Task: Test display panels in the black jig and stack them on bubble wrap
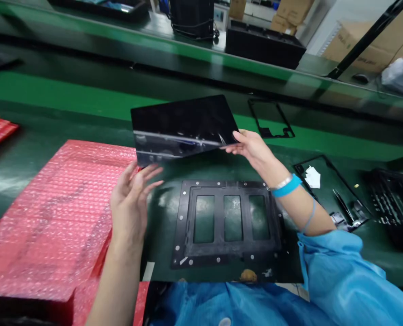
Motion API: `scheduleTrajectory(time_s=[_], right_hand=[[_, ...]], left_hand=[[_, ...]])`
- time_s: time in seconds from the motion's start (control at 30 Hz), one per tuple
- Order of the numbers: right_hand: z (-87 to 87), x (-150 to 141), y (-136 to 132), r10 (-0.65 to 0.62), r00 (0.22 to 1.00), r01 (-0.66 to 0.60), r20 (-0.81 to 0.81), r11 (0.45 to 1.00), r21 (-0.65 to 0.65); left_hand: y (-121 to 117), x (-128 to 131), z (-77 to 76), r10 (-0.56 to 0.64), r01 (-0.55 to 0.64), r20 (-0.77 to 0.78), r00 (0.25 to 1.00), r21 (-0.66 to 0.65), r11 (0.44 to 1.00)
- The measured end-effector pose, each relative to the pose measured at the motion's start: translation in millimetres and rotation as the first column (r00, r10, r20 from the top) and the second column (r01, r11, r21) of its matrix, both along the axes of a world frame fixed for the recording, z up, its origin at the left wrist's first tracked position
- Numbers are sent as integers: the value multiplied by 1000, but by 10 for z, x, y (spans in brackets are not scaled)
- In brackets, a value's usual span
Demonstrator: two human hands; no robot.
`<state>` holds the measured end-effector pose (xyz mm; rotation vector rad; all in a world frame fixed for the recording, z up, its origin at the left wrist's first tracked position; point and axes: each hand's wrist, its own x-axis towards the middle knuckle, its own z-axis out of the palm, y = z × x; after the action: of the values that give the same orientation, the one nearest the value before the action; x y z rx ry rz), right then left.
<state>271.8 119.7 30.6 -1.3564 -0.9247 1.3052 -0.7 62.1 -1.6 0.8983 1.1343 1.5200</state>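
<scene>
My right hand [252, 148] pinches the right edge of a glossy black glass panel [184, 127] and holds it tilted above the green bench. My left hand [131, 201] hovers just below the panel's lower left corner, fingers spread, palm toward the panel, not gripping it. Beneath the panel, on the bench in front of me, lies a black fixture frame [226, 222] with three rectangular openings.
A stack of red bubble-wrap sheets [55, 213] covers the bench at the left. Thin black frames [272, 118] lie beyond and to the right, one with tweezers [342, 203] and a white scrap. A black tray [396, 206] sits far right. Boxes and cartons stand at the back.
</scene>
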Motion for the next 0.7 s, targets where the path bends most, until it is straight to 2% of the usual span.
scheduleTrajectory(time_s=[0.1,0.2,0.3,0.37,0.43,0.53,0.6,0.7], right_hand=[[-47,-250,491,-65,995,67,76,997,-24],[-132,-316,843,-113,969,129,219,990,-57],[-196,-152,994,-140,888,193,438,978,-79],[-225,41,983,-164,769,260,617,963,-68],[-254,245,912,-192,591,331,783,943,-18],[-305,486,782,-154,356,364,922,931,15],[-325,589,726,-97,263,363,960,932,-5],[-286,703,695,-40,206,348,978,937,-36]], left_hand=[[9,-42,-66,126,-118,-99,987,83,990],[-41,-73,-142,97,-77,-219,971,99,992],[-88,-95,-166,43,-11,-344,938,97,995],[-113,-101,-150,26,14,-426,904,90,996],[-138,-96,-121,22,23,-502,865,83,996],[-169,-69,-84,50,-1,-599,799,81,997],[-176,-52,-75,115,-32,-653,749,137,990],[-161,-92,-88,241,-70,-708,663,262,962]])
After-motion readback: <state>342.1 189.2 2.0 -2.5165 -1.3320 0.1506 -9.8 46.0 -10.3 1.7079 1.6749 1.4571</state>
